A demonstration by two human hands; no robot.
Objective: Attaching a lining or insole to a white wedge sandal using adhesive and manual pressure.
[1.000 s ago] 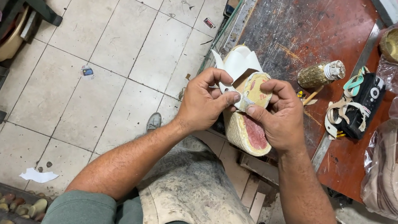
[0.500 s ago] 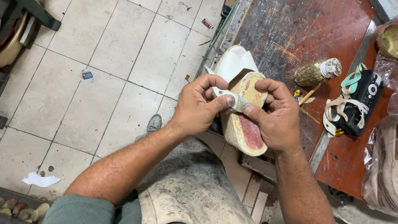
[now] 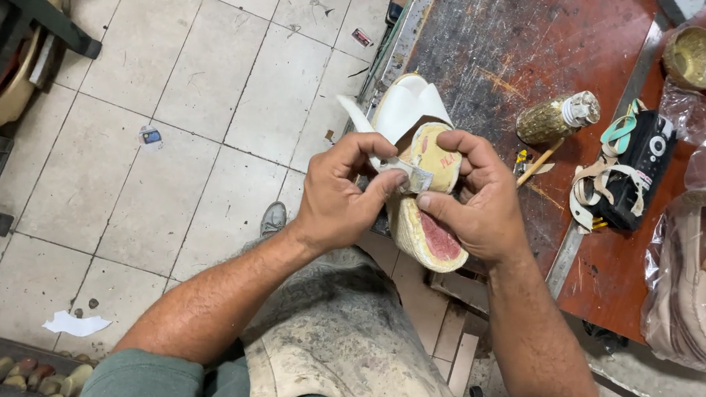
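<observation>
A: Head view first: nearest us is our stained apron (image 3: 336, 340), then both forearms running up to the work. What has changed in the last second?

B: Little. Our hands have stayed together over the shoe sole (image 3: 425, 207); the sole has tipped a bit and more of its yellow top now faces us. We judge the same fiddly step is still going on.

A: And the hands themselves?

B: Our left hand (image 3: 337, 197) is curled nearly closed, thumb and fingertips pinching a small grey strip (image 3: 407, 174) against the sole. Our right hand (image 3: 473, 204) is wrapped around the sole from the far side, fingers bent over its top.

A: How does the sole look?

B: Pale yellow, stitched rim, a reddish patch at the near end. We hold it at the edge of the workbench (image 3: 515, 48), above the tiled floor (image 3: 184, 115).

A: Further off?

B: A gold-glitter bottle (image 3: 556, 117), a black box with straps (image 3: 640, 166), a small bowl (image 3: 693, 56).
</observation>
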